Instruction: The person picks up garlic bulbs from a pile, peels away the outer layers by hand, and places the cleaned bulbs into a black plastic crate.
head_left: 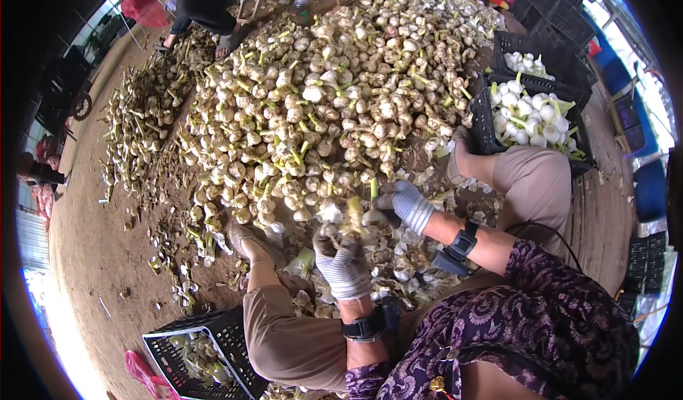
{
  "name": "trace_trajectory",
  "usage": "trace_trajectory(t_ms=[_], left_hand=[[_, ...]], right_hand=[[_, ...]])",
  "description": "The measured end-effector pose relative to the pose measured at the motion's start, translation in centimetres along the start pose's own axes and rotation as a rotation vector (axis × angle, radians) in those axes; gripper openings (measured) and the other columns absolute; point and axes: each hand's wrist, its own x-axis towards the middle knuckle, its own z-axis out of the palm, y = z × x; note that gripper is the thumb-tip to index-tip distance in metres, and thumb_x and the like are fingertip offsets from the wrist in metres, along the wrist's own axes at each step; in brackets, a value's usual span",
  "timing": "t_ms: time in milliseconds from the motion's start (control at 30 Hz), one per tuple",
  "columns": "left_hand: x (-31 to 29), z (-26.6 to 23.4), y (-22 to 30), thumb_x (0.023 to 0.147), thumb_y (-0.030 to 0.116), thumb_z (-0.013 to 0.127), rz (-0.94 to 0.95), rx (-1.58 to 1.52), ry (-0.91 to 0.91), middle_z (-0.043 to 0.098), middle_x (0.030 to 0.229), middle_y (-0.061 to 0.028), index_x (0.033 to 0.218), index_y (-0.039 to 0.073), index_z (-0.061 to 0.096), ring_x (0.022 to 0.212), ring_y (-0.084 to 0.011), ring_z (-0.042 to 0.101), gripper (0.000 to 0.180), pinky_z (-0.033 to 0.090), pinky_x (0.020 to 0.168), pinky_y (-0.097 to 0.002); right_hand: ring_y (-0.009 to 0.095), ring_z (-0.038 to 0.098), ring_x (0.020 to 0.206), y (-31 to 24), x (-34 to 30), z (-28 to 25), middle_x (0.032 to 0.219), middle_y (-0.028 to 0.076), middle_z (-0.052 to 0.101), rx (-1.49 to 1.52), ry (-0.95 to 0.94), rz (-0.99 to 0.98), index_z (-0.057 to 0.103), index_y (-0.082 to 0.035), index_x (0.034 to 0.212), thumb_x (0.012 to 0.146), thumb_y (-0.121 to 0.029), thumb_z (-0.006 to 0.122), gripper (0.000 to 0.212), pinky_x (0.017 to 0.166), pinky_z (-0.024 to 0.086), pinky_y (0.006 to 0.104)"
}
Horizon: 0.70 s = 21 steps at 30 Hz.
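Both my hands wear striped white-and-grey gloves with dark, soiled fingers, and work close together over the near edge of a big heap of garlic bulbs (334, 115). The fingers of my left hand (343, 265) are closed around a piece of garlic with a yellowish stalk (354, 211), smeared by motion. To its right, my right hand (411, 206) has its fingers curled at a pale garlic bulb (371, 218), partly hidden by the blur. Loose papery garlic skins (398, 258) lie beneath the hands and between my legs.
At the right, a black crate (487, 133) holds cleaned white garlic; another crate (501, 48) with white garlic stands behind it. A black crate (206, 322) with trimmings sits at the lower left. Another person's leg (206, 10) shows at the far left, near a cup (303, 10).
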Motion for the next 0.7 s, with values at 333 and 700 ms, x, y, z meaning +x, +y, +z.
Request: trace_trajectory(t_ms=[333,700], left_hand=[[-1.5,-3.1,-1.8,0.078,0.013,0.062,0.341,1.753,-0.716,0.060,0.080,-0.0038,0.102,0.002,0.059,0.068,-0.0111,0.053,0.026,0.045,0.065,-0.0211],[0.2,-0.5,-1.1,0.079,0.001,0.058,-0.201,0.454,-0.002,0.059,0.093,-0.0137,0.118,-0.004,0.041,0.077,-0.0213,0.061,0.042,0.054,0.062,-0.0303]], right_hand=[[0.015,0.054,0.040,-0.5,2.3,-0.7,0.062,0.010,0.062,0.027,0.137,-0.048,0.063,0.002,0.085,0.077,-0.007,0.062,0.012,0.032,0.040,0.0239],[0.009,0.056,0.070,-1.1,-0.8,1.1,0.080,0.002,0.062,-0.450,-0.256,-0.232,0.063,-0.001,0.091,0.076,-0.012,0.065,0.019,0.063,0.046,0.0209]])
